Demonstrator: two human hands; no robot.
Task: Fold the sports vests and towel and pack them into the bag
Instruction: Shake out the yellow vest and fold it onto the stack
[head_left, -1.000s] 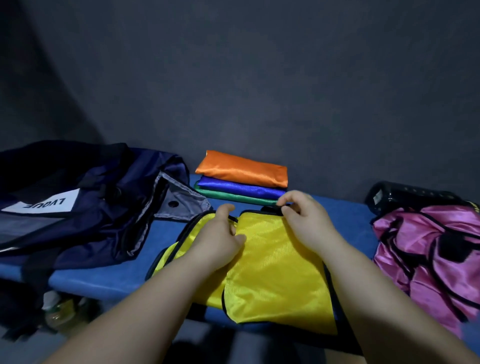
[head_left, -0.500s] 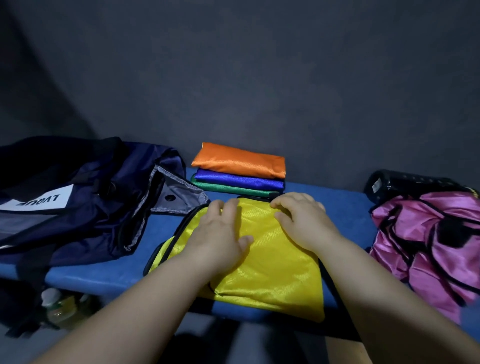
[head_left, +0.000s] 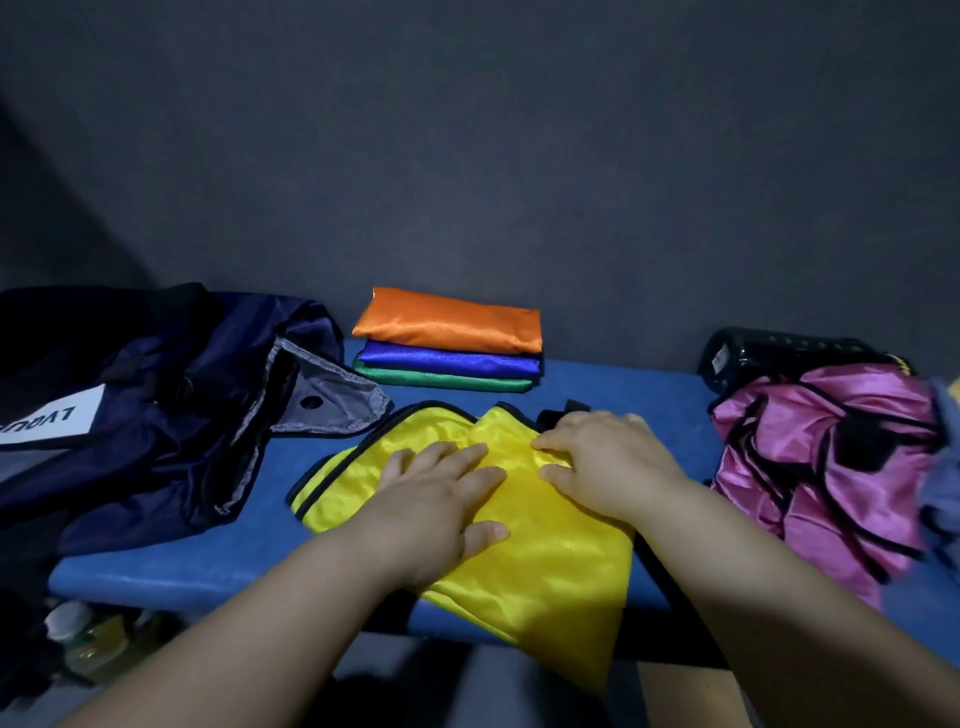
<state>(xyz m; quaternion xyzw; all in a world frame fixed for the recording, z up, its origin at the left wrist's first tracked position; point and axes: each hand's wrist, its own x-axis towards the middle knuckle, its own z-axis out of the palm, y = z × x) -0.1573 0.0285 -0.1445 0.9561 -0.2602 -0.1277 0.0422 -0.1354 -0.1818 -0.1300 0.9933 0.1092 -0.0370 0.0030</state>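
Hem released, left hand (head_left: 436, 499) and right hand (head_left: 602, 462) now press flat, fingers straight, on the yellow vest (head_left: 561, 571), six o'clock from the folded stack (head_left: 447, 338), apparently setting its fold.

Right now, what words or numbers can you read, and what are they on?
"LVQU": upside down on the white label of the navy bag; the picture's edge cuts off the rest.
The small sticker on the black object is too small to read.
No other text shows.
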